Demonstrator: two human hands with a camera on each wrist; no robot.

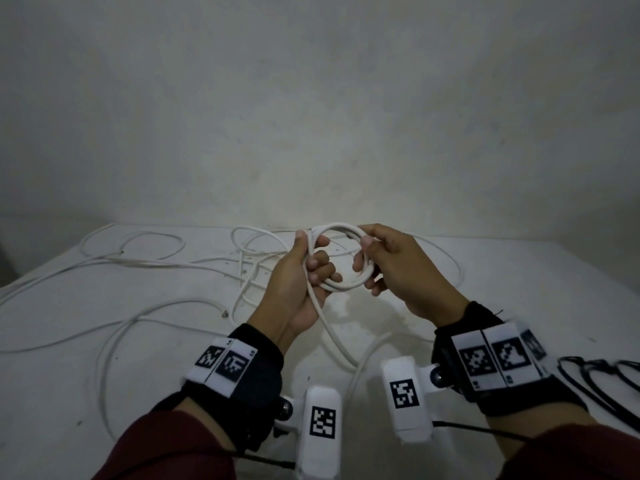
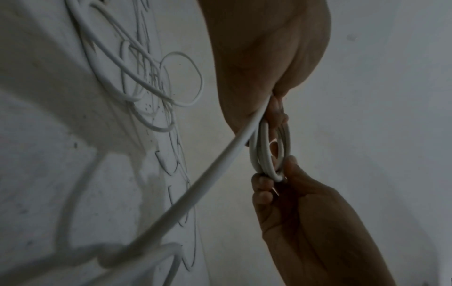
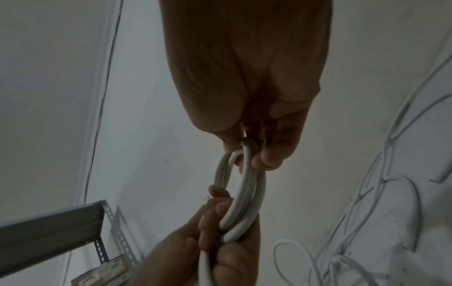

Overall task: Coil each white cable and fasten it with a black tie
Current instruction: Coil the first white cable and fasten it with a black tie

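we count two hands, left hand (image 1: 304,271), right hand (image 1: 398,268), one coil (image 1: 341,258), loose cables (image 1: 138,258) at 9 o'clock uncountable, black ties (image 1: 602,372) at 4 o'clock uncountable

Each forearm wears a dark maroon sleeve (image 1: 173,445) and a black wrist strap (image 1: 256,372) carrying white panels printed with black square-code markers. A white camera housing (image 1: 320,431), also code-marked, mounts to each strap by a ball joint, with a thin black lead (image 1: 485,429) attached.

White table (image 1: 519,289), scuffed and speckled, loose white cables (image 1: 145,261) sprawled tangled across left and centre, black ties (image 1: 602,372) near right edge.
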